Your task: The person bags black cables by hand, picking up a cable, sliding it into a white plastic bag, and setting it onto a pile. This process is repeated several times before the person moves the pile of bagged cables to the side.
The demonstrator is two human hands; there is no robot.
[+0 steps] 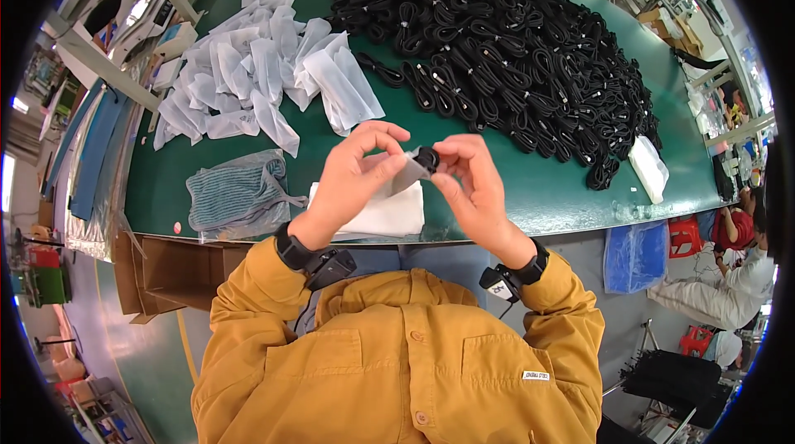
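Over the table's near edge, my left hand (352, 177) pinches the edge of a translucent plastic bag (404, 176) between thumb and forefinger. My right hand (479, 191) faces it, its thumb and fingers closed on a black coiled cable (428, 159). The cable's end is at the bag's mouth; how far it reaches inside I cannot tell. Beneath both hands lies a stack of flat white bags (387, 214). A wide heap of similar bundled black cables (505, 55) covers the table's far right.
Filled translucent bags (248, 71) are piled at the far left of the green table (331, 142). Nearer lies a blue-grey ribbed cloth in clear plastic (236, 194). A white bag (648, 169) rests at the right. Below the table are a cardboard box (186, 272) and a blue bin (636, 257).
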